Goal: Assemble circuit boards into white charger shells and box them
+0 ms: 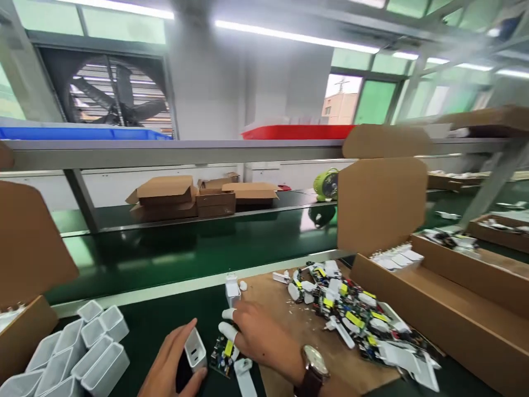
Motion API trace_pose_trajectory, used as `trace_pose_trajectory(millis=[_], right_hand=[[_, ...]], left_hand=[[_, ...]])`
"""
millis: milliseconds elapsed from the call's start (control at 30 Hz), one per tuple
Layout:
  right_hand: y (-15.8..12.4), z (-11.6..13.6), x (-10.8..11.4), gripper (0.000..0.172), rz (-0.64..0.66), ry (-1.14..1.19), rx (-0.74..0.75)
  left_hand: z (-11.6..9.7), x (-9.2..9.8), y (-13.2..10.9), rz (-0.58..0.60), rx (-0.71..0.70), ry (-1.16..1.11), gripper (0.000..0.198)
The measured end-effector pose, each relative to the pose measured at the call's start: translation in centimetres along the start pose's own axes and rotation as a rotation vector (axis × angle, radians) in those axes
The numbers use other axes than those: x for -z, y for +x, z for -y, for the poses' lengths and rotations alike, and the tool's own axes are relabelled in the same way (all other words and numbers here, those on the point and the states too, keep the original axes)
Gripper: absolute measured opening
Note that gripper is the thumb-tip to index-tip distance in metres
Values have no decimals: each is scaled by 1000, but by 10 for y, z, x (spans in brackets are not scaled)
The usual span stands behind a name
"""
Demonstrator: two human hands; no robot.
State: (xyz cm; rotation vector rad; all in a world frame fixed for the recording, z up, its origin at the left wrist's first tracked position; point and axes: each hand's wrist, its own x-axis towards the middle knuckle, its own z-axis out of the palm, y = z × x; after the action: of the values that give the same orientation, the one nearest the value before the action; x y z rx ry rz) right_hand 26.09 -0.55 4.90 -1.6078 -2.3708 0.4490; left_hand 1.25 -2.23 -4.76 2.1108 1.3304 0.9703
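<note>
- Head view: white slotted housing (195, 350) at lower centre, in left hand (163, 363), fingers and thumb bent around it; wrist cut off below.
- Just right, circuit board (222, 354) partly behind right hand (253, 330); fingers slightly bent, grip impossible to tell.
- Beyond, heap of boards (353, 320) on brown sheet (289, 317), too tangled to separate.
- At left, white shells (64, 363) cut off below.
</note>
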Motion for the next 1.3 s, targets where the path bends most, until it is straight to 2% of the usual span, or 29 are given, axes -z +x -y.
trace_pose_trajectory(millis=[133,233,300,433,567,633,733,800,867,933,1000,1067,1133,1200,1300], right_hand=[[-2,-6,3,31,78,-49,18],[-10,-17,-13,59,131,-82,118],[-14,-24,-22,66,103,-78,183],[-15,-32,-20,52,42,-32,243],[-16,-36,-13,63,-14,19,289],[-16,-39,-15,67,-46,39,303],[-15,-44,-23,66,-60,70,331],[-13,-47,-28,56,-61,79,331],[-11,-49,-33,43,-88,89,323],[-11,-49,-38,40,-120,122,322],[-10,-47,-41,50,-154,176,312],[-10,-46,-42,61,-187,209,290],[-8,-46,-42,63,-203,201,297],[-6,-48,-42,55,-194,167,338],[-4,-50,-46,39,-187,125,354]], left_hand=[[-4,1,6,71,20,-34,68],[-6,0,6,88,11,-73,71],[-6,-2,5,88,-2,-101,72],[-9,-3,3,32,51,-119,76],[-5,0,2,133,80,-140,93],[-1,-1,3,151,71,-171,95],[3,-5,7,31,109,-139,87],[2,-6,10,-37,184,-64,80],[-1,-2,14,-32,260,-12,78],[-4,3,15,15,300,-11,88],[-7,10,15,74,315,-56,113],[-10,15,16,148,354,-107,121],[-14,19,18,228,409,-115,104],[-18,21,20,273,442,-91,85],[-21,20,24,263,421,-81,84]])
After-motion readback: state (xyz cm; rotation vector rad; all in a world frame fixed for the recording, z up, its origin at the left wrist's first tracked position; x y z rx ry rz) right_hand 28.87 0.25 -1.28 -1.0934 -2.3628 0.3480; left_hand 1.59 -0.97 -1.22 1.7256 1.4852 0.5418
